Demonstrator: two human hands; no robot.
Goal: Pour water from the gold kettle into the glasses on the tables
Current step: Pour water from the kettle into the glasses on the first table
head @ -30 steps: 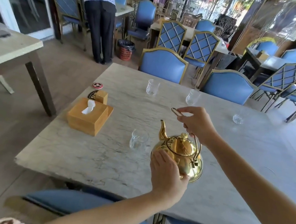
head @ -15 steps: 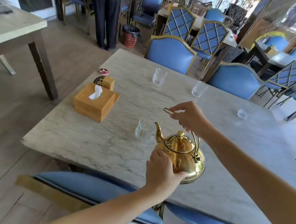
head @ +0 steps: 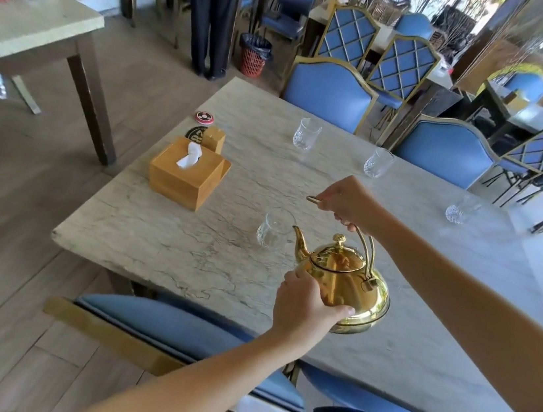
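The gold kettle hangs just above the marble table, its spout pointing left at the rim of a clear glass. My right hand grips the kettle's handle from above. My left hand is pressed against the kettle's lower front side. No water stream is visible. Three more glasses stand farther off: one at the far side, one to its right, and one near the right edge.
A wooden tissue box and a small wooden holder sit at the table's left, with a red round disc beyond. Blue chairs ring the table. A person stands by a red bin.
The kettle has dropped slightly and its spout has come closer to the near glass. The view has tilted further down; both hands keep their hold.
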